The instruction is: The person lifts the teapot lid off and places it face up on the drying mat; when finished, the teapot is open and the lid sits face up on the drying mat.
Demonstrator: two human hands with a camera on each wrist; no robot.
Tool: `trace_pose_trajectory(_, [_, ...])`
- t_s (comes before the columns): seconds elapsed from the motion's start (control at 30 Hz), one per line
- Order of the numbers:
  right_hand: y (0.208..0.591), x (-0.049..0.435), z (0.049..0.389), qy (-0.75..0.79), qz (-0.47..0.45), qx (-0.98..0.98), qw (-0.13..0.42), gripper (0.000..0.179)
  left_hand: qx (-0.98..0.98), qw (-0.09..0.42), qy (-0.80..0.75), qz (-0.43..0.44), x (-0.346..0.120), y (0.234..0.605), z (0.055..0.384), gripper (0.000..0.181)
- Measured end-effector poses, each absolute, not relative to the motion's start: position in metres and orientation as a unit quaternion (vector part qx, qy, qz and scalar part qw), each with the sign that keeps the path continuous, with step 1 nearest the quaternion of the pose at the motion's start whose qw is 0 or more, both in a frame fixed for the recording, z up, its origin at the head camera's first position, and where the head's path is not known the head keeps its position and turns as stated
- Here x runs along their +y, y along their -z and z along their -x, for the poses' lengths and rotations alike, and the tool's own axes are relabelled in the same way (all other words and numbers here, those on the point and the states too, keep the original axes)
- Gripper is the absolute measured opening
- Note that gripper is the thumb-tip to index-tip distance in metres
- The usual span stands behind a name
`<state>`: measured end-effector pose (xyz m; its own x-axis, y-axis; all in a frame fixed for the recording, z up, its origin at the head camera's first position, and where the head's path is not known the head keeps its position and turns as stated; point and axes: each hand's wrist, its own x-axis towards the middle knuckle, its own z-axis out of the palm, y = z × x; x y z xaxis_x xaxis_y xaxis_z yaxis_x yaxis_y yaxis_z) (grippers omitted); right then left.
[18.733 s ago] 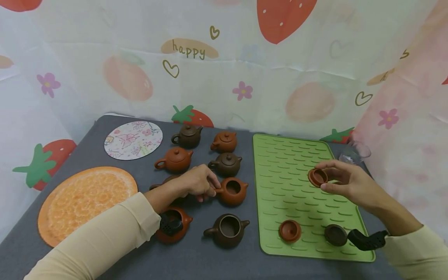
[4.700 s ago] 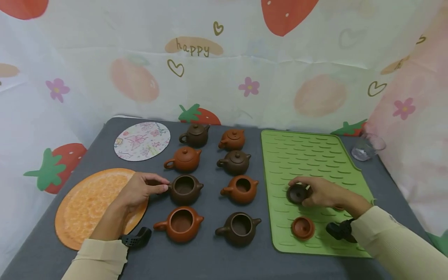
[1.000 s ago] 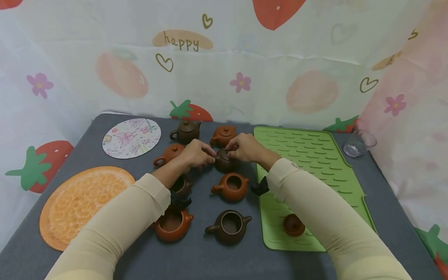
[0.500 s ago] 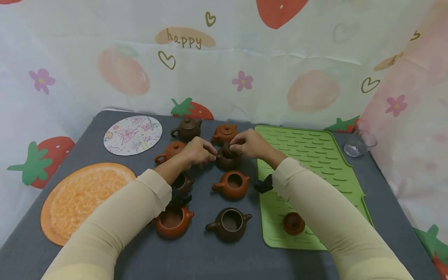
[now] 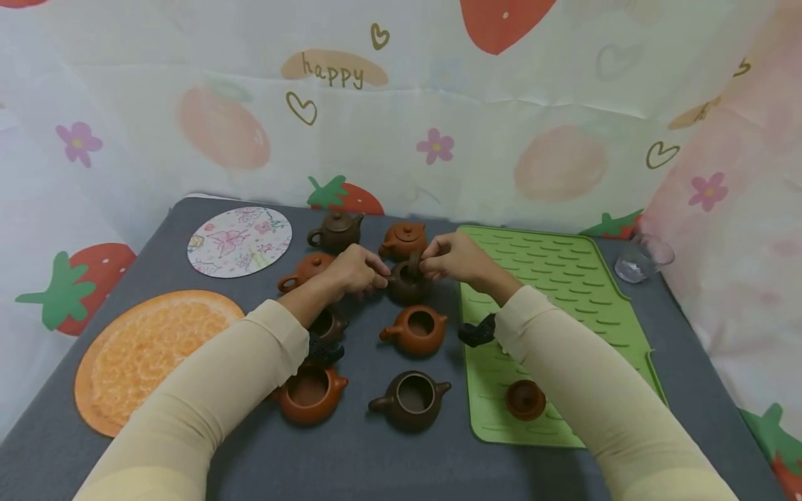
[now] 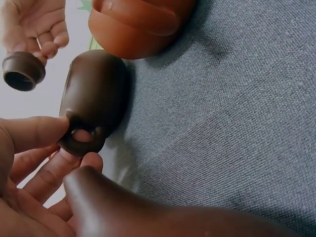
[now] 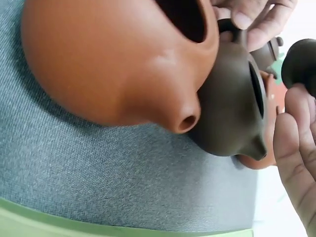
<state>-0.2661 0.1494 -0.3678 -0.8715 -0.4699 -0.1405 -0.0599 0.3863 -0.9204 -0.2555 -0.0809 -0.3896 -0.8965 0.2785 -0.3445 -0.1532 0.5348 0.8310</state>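
Observation:
The left hand (image 5: pixel 356 271) pinches the handle of a dark brown teapot (image 5: pixel 409 289) between thumb and fingers. Lifted off that pot, its dark lid (image 6: pixel 23 71) hangs tilted from the right hand's (image 5: pixel 462 261) fingers. The left wrist view shows the lid's hollow underside; the right wrist view shows the uncovered mouth of the dark teapot (image 7: pixel 227 98). Just nearer stands a lidless orange-brown teapot (image 5: pixel 416 332). Closer still are a lidless dark teapot (image 5: pixel 410 403) and a lidless orange teapot (image 5: pixel 308 396). Another dark teapot (image 5: pixel 331 327) is partly behind the left forearm.
Lidded teapots stand farther back: dark (image 5: pixel 337 231), orange (image 5: pixel 403 240) and orange (image 5: pixel 311 266). On the green mat (image 5: pixel 557 278) lies a reddish lid (image 5: pixel 525 400); the right forearm covers part of the mat. A glass cup (image 5: pixel 640 261) stands far right. Two round mats lie left.
The right hand has raised the dark lid from the pot and drawn it slightly right, tilting it. The left hand stays on the handle. Earlier, the right hand held another dark lid over the green mat.

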Motion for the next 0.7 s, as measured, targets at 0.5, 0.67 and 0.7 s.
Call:
trace_pose_trajectory(0.5, [0.358, 0.159, 0.263, 0.651, 0.169, 0.698, 0.247, 0.044, 0.851, 0.220, -0.474, -0.052, -0.078, 0.390, 0.260, 0.012])
trace_pose_trajectory(0.67, [0.353, 0.159, 0.258, 0.685, 0.181, 0.658, 0.253, 0.039, 0.853, 0.221, -0.470, -0.049, -0.080, 0.390, 0.258, 0.013])
trace_pose_trajectory(0.7, [0.352, 0.159, 0.257, 0.692, 0.186, 0.650, 0.254, 0.038, 0.854, 0.221, -0.469, -0.046, -0.081, 0.390, 0.258, 0.013])
